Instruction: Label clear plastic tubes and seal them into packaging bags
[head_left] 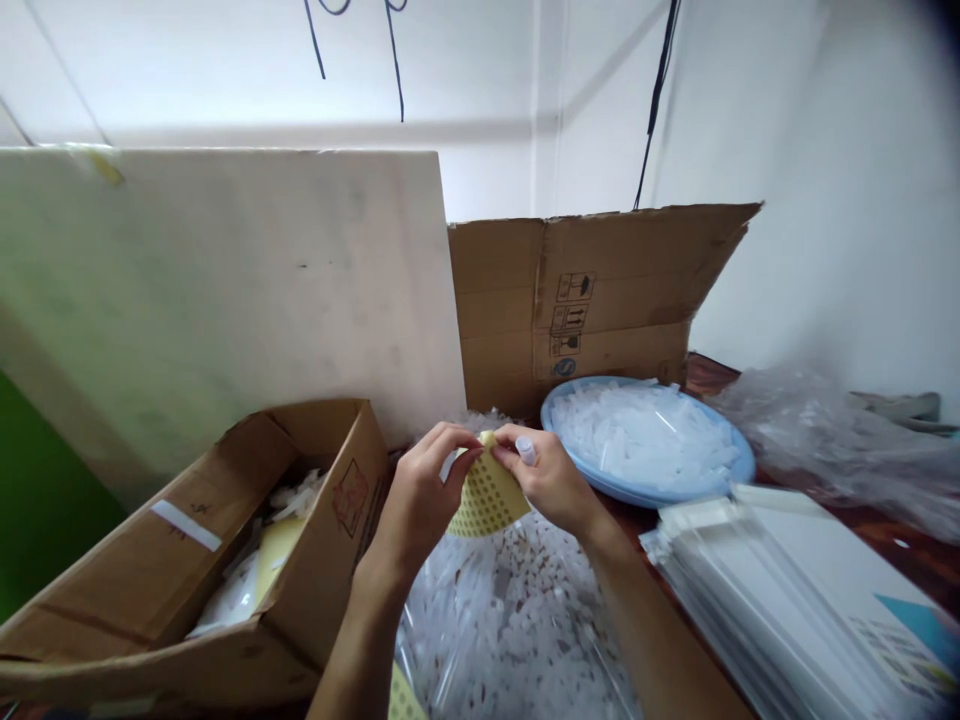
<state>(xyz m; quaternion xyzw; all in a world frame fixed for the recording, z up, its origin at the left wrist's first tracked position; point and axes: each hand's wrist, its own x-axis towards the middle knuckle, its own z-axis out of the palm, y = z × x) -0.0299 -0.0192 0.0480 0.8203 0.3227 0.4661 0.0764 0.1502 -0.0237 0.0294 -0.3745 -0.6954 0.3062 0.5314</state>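
A yellow dotted sheet (487,502), covered in rows of small round spots, hangs between both hands with its top edge bent over. My left hand (431,480) is closed, pinching that edge between thumb and fingertips. My right hand (551,480) pinches the same edge from the other side. A small translucent white tube-like piece (526,450) sticks out from between the right hand's fingers. Below the sheet lies a clear plastic bag (517,620) full of small white pieces with brown specks. Part of another yellow dotted sheet (403,695) shows at the bottom edge.
At left stands an open cardboard box (315,560) with white pieces and something yellow inside. A blue basin (637,490) heaped with translucent white pieces sits at right. Nearer are stacked white packs (795,590). Crumpled plastic (840,440), a cardboard flap (615,300) and a white board (247,290) stand behind.
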